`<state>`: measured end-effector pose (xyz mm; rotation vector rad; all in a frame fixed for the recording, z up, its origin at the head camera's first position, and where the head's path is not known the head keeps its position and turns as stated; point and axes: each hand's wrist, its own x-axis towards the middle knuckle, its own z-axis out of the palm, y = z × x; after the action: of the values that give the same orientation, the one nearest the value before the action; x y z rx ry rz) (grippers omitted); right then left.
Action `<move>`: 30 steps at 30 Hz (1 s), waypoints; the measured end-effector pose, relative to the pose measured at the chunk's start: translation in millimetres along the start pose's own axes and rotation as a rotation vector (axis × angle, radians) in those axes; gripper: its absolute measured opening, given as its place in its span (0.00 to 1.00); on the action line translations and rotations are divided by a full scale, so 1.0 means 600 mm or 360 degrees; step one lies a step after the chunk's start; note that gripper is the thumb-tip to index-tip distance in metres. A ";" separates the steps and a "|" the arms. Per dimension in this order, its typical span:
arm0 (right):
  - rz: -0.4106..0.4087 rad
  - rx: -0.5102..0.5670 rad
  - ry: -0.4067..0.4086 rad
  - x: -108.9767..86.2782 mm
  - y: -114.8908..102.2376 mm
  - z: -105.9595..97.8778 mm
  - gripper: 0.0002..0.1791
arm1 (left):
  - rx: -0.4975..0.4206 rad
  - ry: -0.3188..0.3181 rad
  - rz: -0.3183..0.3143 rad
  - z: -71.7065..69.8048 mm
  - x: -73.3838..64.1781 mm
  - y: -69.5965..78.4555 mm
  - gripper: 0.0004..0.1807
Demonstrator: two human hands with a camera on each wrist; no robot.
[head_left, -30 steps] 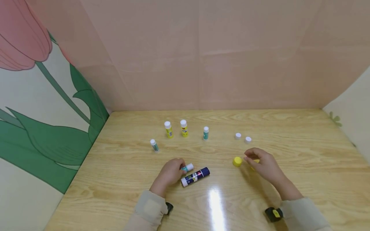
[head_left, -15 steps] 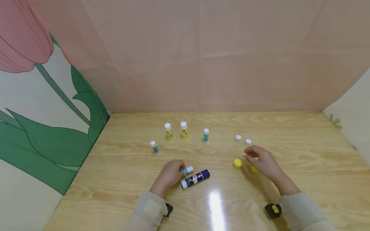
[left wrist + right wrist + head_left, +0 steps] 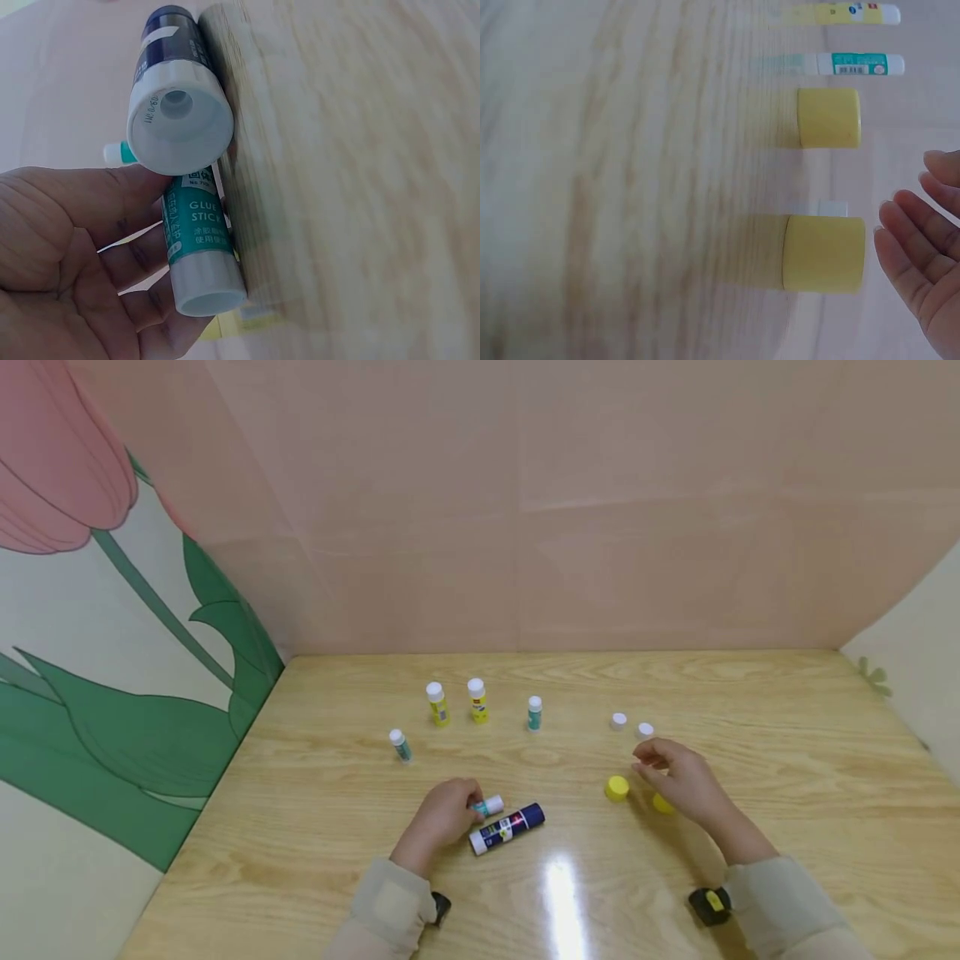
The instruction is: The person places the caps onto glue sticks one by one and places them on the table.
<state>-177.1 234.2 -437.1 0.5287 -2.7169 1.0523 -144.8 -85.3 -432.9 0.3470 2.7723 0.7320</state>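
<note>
hands: left gripping tubular glue stick, right above squat caps

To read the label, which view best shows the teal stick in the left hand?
Left wrist view: the teal stick is close, GLUE STICK legible, though the navy stick covers one end. The head view shows it small, partly hidden by the left hand; the right wrist view misses it.

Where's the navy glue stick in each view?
Head: navy glue stick, lower middle, lying by the left hand.
Left wrist: navy glue stick, upper left, white end facing the camera.
Right wrist: not in it.
Landmark shared by head and left wrist: the teal glue stick in that hand.
</note>
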 end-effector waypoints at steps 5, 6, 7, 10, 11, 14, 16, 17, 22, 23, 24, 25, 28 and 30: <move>0.0046 0.0032 -0.0050 0.005 0.002 -0.001 0.07 | 0.0001 -0.0006 -0.0008 -0.001 0.000 0.002 0.04; 0.0053 0.0034 -0.0055 0.005 0.002 -0.001 0.07 | -0.0002 -0.0011 -0.0011 -0.002 0.000 0.003 0.04; 0.0060 0.0043 -0.0063 0.006 0.002 -0.002 0.07 | 0.0000 -0.0015 -0.0014 -0.002 0.000 0.003 0.04; 0.0068 0.0066 -0.0077 0.007 0.002 -0.003 0.07 | 0.0018 -0.0017 -0.0009 -0.002 0.000 0.004 0.04; 0.0068 0.0066 -0.0077 0.007 0.002 -0.003 0.08 | 0.0023 -0.0017 -0.0008 -0.002 0.000 0.004 0.04; 0.0077 0.0070 -0.0090 0.009 0.003 -0.002 0.08 | 0.0029 -0.0022 -0.0016 -0.001 0.001 0.005 0.04; 0.0088 0.0060 -0.0099 0.009 0.004 -0.003 0.08 | 0.0026 -0.0029 -0.0027 0.000 0.001 0.004 0.04; 0.0092 0.0054 -0.0104 0.009 0.005 -0.003 0.08 | 0.0027 -0.0030 -0.0030 0.000 0.001 0.004 0.04; 0.0122 0.0037 -0.0124 0.009 0.010 -0.003 0.08 | 0.0053 -0.0019 -0.0017 0.001 0.000 0.005 0.05; 0.0129 0.0034 -0.0127 0.010 0.011 -0.004 0.08 | 0.0056 -0.0019 -0.0017 0.000 -0.001 0.005 0.05; 0.0140 0.0029 -0.0134 0.010 0.012 -0.004 0.08 | 0.0054 -0.0022 -0.0021 0.000 -0.001 0.005 0.06; 0.0149 0.0022 -0.0141 0.010 0.012 -0.005 0.09 | 0.0050 -0.0024 -0.0023 0.000 -0.001 0.006 0.06; 0.0168 0.0017 -0.0159 0.012 0.012 -0.007 0.09 | 0.0045 -0.0030 -0.0037 -0.001 0.000 0.007 0.07; 0.0169 0.0019 -0.0164 0.013 0.012 -0.009 0.10 | 0.0044 -0.0024 -0.0042 -0.001 0.000 0.006 0.08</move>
<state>-186.7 240.6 -435.4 0.4568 -2.8586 1.0963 -144.5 -82.7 -430.8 0.3191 2.7694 0.6828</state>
